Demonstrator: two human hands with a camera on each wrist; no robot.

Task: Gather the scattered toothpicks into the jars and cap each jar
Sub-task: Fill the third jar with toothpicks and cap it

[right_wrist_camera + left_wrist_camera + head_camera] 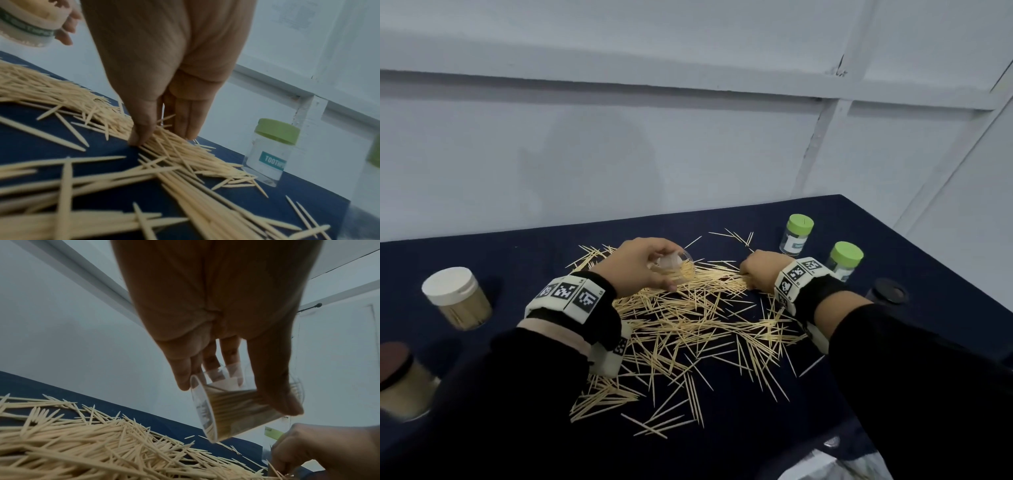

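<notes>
A dark navy cloth [756,219] covers the table, reaching back to a pale grey-white panelled wall [688,144]. A horizontal rail [619,85] runs across the panels and meets an upright batten [815,144]. Higher up on the right, the paint is chipped at a dark scuff [840,70]. At the near edge of the table lies something white and crumpled [825,467], possibly a plastic bag. From the left wrist view, a thin black cable [308,309] crosses the wall and ends at a small round knob [318,305].

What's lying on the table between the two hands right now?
In the head view, loose toothpicks cover the cloth between the left hand, holding the tilted clear jar, and the right hand.
</notes>
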